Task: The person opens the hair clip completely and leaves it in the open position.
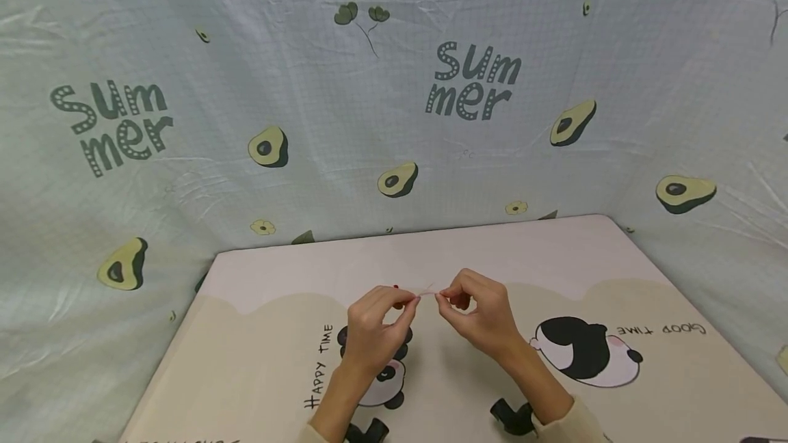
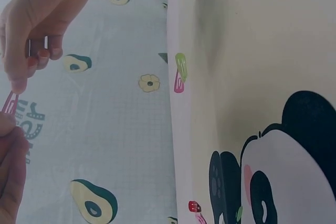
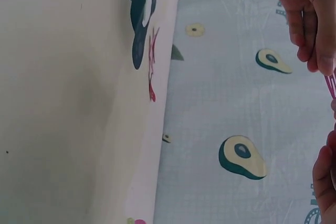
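Note:
A small pink snap hair clip (image 2: 10,103) is stretched between the fingertips of both hands, raised above the table. My left hand (image 1: 375,323) pinches one end of it between thumb and finger. The other end is pinched by my right hand (image 1: 483,310). In the right wrist view the clip (image 3: 331,83) shows only partly, at the right edge. On the table beneath lie a green clip (image 2: 181,65) and a pink clip (image 2: 179,83), touching each other. Red and pink clips (image 3: 152,66) lie farther left, one with a strawberry ornament (image 2: 194,206).
The table (image 1: 246,354) wears a beige and pink cover printed with pandas and lettering. Behind it hangs a pale curtain (image 1: 332,94) with avocado prints. A black device (image 1: 514,417) sits at the right wrist, another (image 1: 369,431) at the left.

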`<state>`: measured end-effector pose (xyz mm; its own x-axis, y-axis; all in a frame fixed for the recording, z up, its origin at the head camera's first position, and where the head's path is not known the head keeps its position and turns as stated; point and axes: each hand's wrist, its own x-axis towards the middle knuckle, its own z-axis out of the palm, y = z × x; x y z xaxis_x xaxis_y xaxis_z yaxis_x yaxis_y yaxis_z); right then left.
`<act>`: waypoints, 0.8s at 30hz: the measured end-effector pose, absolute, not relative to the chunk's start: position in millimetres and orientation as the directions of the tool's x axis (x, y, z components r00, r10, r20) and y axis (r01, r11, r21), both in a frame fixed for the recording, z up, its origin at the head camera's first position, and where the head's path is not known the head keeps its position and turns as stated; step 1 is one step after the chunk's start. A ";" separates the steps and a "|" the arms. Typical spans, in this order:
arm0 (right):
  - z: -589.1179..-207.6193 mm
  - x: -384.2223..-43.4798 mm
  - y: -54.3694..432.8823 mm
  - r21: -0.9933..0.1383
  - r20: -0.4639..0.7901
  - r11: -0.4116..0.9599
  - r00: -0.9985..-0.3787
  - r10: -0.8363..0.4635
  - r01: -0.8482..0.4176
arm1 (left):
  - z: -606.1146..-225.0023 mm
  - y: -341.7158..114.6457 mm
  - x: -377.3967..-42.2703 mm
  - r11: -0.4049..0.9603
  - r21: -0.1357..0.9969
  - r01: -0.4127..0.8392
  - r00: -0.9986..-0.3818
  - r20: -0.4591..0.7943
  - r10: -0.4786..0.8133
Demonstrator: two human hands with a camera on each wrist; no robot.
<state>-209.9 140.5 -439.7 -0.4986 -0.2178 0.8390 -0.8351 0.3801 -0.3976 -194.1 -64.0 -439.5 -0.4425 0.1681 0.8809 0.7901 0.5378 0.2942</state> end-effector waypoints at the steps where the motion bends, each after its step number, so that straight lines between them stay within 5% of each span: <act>1: -439.3 -210.0 140.7 -0.395 0.838 0.381 -0.498 -0.222 -0.836 | -439.5 -64.2 -193.9 0.542 0.295 0.787 -0.446 0.879 0.168; 24: -428.1 -204.5 152.4 -0.388 0.803 0.456 -0.536 -0.259 -0.801 | -438.7 -57.2 -191.6 0.509 0.345 0.788 -0.488 0.855 0.176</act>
